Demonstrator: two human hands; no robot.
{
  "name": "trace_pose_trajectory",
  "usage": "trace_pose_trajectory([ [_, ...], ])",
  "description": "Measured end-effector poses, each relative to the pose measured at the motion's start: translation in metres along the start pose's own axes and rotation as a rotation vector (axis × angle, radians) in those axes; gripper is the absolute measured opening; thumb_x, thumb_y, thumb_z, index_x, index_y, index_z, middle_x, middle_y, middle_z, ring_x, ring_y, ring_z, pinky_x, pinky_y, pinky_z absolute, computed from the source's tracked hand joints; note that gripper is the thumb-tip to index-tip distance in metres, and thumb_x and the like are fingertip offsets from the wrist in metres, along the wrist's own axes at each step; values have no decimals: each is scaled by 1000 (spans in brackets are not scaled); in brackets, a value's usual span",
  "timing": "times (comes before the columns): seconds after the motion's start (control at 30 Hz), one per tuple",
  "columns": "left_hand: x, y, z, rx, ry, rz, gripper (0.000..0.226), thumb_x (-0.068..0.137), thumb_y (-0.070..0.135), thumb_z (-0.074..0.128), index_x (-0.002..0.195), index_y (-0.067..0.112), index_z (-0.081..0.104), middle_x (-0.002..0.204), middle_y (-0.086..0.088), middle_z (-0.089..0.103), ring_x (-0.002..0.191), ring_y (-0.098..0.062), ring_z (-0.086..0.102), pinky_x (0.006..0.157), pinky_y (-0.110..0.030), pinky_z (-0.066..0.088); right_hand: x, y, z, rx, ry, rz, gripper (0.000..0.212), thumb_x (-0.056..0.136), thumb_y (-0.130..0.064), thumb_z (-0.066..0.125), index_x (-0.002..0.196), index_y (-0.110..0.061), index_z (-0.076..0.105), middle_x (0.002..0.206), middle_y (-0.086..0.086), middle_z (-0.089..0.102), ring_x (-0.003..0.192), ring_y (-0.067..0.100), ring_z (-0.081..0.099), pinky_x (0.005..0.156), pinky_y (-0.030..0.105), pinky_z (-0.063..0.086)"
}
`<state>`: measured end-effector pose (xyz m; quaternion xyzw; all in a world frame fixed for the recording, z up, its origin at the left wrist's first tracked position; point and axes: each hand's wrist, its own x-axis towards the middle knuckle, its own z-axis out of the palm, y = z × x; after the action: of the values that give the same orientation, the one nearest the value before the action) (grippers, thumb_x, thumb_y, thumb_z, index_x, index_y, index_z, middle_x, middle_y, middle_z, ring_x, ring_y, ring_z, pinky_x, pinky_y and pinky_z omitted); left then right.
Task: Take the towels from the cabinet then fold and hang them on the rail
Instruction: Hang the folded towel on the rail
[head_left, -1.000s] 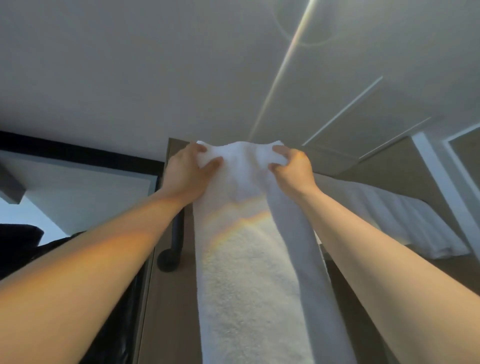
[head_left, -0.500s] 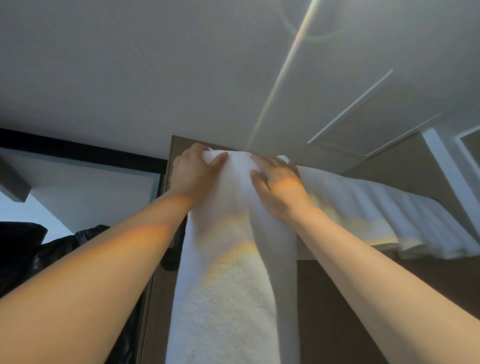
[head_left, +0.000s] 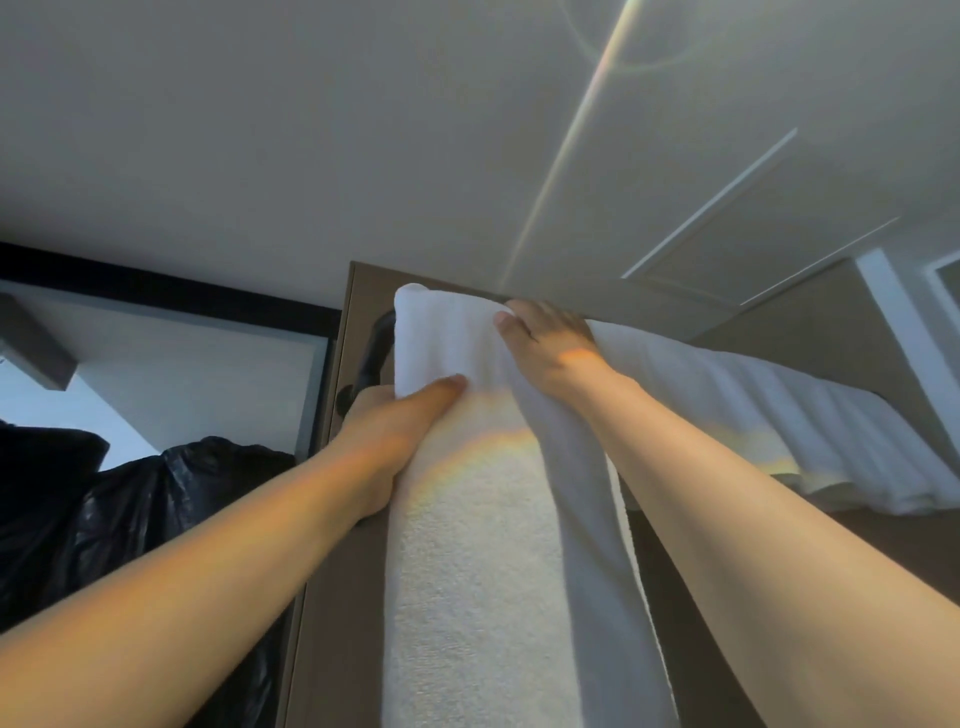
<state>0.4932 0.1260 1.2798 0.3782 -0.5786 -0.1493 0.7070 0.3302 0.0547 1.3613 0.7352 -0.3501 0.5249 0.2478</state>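
Two bare hands work on one white towel (head_left: 467, 545), seen from below against a pale ceiling (head_left: 311, 130). The towel is draped over the top of a dark rail (head_left: 375, 345), whose curved end shows just left of the cloth. Its front length hangs straight down between the forearms and runs out of the lower edge of the view.

The left hand (head_left: 387, 431) clamps the towel's left edge a little below the crest. Its thumb lies across the front face and its fingers pass behind the cloth, out of sight. The right hand (head_left: 550, 348) rests palm-down on the upper right of the crest. Its fingers are laid fairly straight along the fold and press the cloth without closing round it. A narrower flap of the towel falls from beneath this hand along the right forearm.

A second towel (head_left: 779, 410), also white, hangs bunched in soft ridges to the right, touching the first at the right hand. A brown panel (head_left: 363, 291) stands behind the rail. A black bag (head_left: 171, 499) sits at the lower left, well apart from the towels. A rainbow-coloured band of light crosses the towel front and the second towel.
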Motion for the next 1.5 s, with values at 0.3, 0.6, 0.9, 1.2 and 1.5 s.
trace_pose_trajectory([
  [0.3,-1,-3,11,-78,111,61,27,81,36,76,91,15,62,96,-10,72,85,-31,70,84,-47,57,-44,-2,-26,236,99,-80,49,104,-30,39,149,-12,36,156,5,35,145,19,27,116,28,18],
  [0.6,-2,1,13,-102,153,117,26,80,37,77,79,22,56,84,-4,68,77,-25,69,68,-33,56,-144,32,-4,490,127,260,41,99,-39,49,133,-18,51,127,-2,57,111,13,56,96,33,46],
  [0.9,-3,3,11,-84,145,119,28,81,39,75,76,25,52,78,-1,65,70,-21,66,57,-27,50,-124,19,5,928,37,540,47,102,-43,43,140,-16,45,135,-6,49,122,15,49,92,25,35],
  [1.2,5,14,2,0,119,139,26,82,44,72,92,22,62,87,-2,70,77,-22,68,58,-29,50,-99,10,-18,955,331,395,20,94,-16,60,113,-12,61,106,6,69,101,23,65,89,43,53],
  [1.5,42,61,5,117,276,264,41,86,36,70,113,6,61,81,1,55,68,-12,52,54,-24,40,-12,10,-37,869,393,430,30,86,-8,68,114,1,64,106,13,67,100,28,64,86,39,51],
])
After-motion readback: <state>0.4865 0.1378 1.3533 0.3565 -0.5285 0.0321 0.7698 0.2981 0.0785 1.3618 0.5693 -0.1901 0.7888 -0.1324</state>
